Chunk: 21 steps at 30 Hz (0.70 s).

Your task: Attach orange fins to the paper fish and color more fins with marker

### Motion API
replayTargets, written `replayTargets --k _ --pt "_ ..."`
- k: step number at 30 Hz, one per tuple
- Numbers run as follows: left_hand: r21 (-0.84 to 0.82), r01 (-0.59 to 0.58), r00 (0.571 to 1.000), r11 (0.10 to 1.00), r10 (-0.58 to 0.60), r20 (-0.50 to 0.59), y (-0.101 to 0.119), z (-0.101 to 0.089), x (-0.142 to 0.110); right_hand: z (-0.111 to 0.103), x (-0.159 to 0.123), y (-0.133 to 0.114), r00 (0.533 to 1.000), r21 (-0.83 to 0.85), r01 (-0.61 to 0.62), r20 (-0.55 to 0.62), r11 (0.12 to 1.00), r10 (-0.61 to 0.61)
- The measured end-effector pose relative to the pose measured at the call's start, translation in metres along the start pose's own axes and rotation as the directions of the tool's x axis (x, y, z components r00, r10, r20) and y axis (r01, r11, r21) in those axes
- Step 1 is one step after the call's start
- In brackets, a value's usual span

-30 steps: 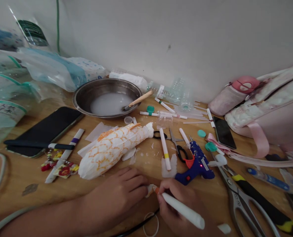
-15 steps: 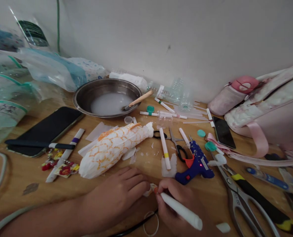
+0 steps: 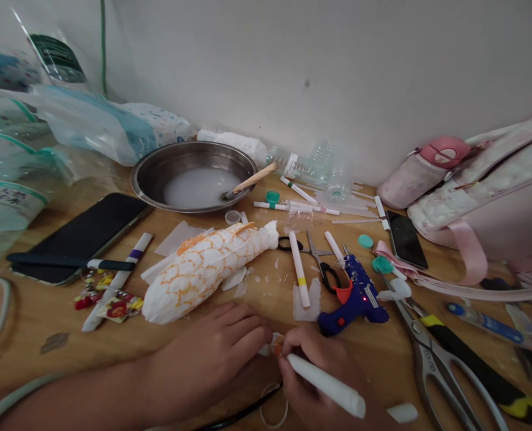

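Note:
My right hand [image 3: 313, 374] grips a white marker [image 3: 326, 384] with an orange tip, and the tip touches a small white paper piece [image 3: 274, 345] on the wooden table [image 3: 45, 326]. My left hand [image 3: 214, 350] lies curled beside it, its fingertips pressing that paper piece down. Just beyond my left hand rests a white paper-wrapped fish shape [image 3: 207, 269] with orange scale lines drawn on it.
A blue glue gun [image 3: 353, 296], small scissors [image 3: 322, 263], several markers [image 3: 299, 269] and large shears [image 3: 454, 359] lie to the right. A metal bowl [image 3: 194, 175] of white liquid, a phone [image 3: 84, 234], plastic bags [image 3: 81, 123] and a pink bag [image 3: 494, 197] stand behind.
My right hand and the marker tip have shifted slightly left over the small paper piece. My left hand stays pressed on it.

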State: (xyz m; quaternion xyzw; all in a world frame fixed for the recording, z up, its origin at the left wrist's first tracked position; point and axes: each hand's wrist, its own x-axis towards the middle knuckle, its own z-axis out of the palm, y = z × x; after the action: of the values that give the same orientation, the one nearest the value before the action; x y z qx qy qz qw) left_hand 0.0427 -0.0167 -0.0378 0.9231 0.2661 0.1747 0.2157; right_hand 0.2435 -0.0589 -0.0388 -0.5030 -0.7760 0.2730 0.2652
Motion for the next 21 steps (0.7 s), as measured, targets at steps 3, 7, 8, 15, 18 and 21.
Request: replayTargets --k 3,7,8,15,18,21 --pt "0.005 -0.004 1.000 1.000 0.004 0.000 0.0001 0.0001 0.0001 -0.0006 -0.0005 0.0009 1.000 0.020 -0.009 0.003 1.000 0.009" --pt "0.011 0.005 0.999 1.000 -0.005 0.033 -0.0007 0.0020 -0.0003 -0.0003 -0.0019 0.0010 1.000 0.005 -0.018 0.003 1.000 0.018" --pt "0.011 0.010 0.999 1.000 -0.011 0.051 -0.0010 0.0023 -0.0003 0.0001 -0.0022 0.0008 1.000 -0.003 -0.014 0.007 1.000 0.014" --pt "0.017 0.004 0.999 1.000 -0.004 0.043 -0.0002 -0.0008 0.0013 -0.0010 -0.0017 -0.0012 0.999 0.039 -0.031 0.009 0.999 0.031" --pt "0.000 -0.001 1.000 1.000 0.001 0.001 0.0006 -0.0012 0.0016 -0.0015 -0.0012 -0.0010 1.000 0.018 0.002 0.024 1.000 -0.002" --pt "-0.001 -0.003 1.000 1.000 0.003 -0.013 0.0004 -0.0001 0.0006 -0.0015 -0.0003 -0.0005 1.000 0.017 -0.002 -0.010 1.000 0.002"
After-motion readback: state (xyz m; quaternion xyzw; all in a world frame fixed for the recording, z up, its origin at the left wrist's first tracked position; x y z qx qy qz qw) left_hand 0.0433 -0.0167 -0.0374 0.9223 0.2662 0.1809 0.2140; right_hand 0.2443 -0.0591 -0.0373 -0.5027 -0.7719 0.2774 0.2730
